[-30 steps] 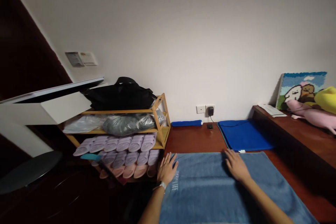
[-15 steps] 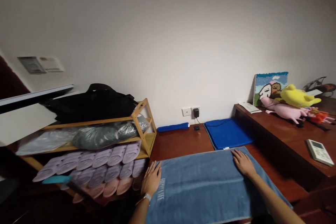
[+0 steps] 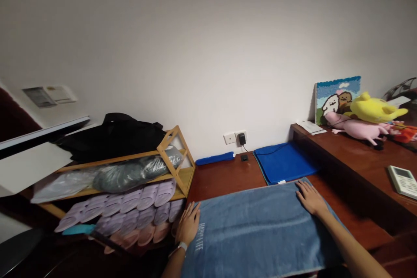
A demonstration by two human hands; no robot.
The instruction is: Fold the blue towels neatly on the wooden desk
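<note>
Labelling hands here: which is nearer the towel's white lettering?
Left. The left hand is close beside the white lettering; the right hand is across the blue towel, near its far right corner.

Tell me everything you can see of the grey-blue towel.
The grey-blue towel looks soft and plush, with pale lettering near its left edge. It lies spread on the reddish-brown surface, lightly creased. The left hand is at its far left corner; the right hand lies on its far right corner. The frame cuts off part of its near side.
</note>
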